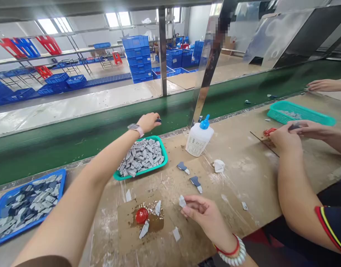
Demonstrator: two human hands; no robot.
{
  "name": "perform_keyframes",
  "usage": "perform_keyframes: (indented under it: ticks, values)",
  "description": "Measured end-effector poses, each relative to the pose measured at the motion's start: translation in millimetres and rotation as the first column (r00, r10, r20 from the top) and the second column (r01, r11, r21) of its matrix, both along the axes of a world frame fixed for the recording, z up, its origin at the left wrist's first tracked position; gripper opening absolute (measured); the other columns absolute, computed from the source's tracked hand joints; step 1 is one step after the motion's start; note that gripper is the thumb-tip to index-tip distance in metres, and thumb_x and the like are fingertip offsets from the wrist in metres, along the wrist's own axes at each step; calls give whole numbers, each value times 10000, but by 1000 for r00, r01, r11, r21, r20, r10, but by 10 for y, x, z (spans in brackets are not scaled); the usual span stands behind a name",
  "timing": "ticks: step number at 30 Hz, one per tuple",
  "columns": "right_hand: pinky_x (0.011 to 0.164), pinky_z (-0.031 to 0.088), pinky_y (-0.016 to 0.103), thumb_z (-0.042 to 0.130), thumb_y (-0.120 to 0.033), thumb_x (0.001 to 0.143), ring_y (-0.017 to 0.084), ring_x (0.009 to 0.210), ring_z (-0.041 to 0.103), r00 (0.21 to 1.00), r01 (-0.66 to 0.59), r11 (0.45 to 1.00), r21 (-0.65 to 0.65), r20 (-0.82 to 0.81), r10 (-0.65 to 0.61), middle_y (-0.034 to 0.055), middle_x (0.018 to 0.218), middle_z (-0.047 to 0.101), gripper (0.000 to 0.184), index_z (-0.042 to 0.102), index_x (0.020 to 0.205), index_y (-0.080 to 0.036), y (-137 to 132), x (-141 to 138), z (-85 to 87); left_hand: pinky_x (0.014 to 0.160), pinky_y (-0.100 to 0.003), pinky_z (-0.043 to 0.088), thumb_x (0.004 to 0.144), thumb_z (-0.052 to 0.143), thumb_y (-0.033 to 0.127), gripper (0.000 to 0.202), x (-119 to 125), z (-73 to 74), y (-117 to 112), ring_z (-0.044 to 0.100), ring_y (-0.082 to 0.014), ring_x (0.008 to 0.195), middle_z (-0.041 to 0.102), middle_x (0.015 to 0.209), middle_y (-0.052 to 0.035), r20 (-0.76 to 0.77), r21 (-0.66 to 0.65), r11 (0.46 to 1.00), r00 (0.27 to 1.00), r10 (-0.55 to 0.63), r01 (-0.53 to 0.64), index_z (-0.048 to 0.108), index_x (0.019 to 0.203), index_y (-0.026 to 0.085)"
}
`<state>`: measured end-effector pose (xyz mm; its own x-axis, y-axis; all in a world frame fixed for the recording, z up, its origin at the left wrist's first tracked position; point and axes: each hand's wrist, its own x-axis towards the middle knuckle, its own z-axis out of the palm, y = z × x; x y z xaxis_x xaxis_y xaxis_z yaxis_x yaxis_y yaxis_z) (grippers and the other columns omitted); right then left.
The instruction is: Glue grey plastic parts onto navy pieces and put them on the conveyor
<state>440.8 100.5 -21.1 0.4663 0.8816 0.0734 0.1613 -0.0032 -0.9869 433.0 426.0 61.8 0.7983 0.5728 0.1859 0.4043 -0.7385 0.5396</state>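
Note:
My left hand [148, 122] reaches over the near edge of the green belt, its fingers closed around a small dark plastic piece [158, 120]. Between the thumb and fingertips of my right hand [201, 212] is a small light grey plastic piece [182, 201]. Two dark-and-grey joined pieces [195, 181] lie beyond the right hand. Left of it, a red round cap-like object [141, 215] sits on a wet cardboard patch, with a grey piece [144, 229] touching or close to it. Below my left forearm stands a green tray [165, 155] heaped with grey pieces.
A blue tray [63, 178] of dark and grey pieces is at the left. A white bottle [198, 140] with a blue nozzle stands near the green belt [103, 115]. A co-worker's hands [290, 135] work at the right beside another green basket [323, 119]. A metal post [162, 55] rises behind the belt.

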Motion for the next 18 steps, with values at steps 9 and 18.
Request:
perform_keyframes:
  ticks: [9,18]
  values:
    - [755,466,356,394,-267,870,204,839,557,850,-268,948,-169,421,316,56,914,589,254,609,1004,-288,-94,-463,-41,742,-312,419,774,520,494,321,-2114,152,-1409,523,-181,787,561,818,-22,554,-661,716,790,263,225,492,915,207]
    - [653,442,327,413,-270,866,198,711,532,756,-346,914,-212,513,406,61,782,579,243,653,906,-284,-84,-643,-54,501,-263,348,724,477,613,367,-3113,-464,-2565,269,-101,461,327,581,25,321,-944,255,419,849,207,507,755,248]
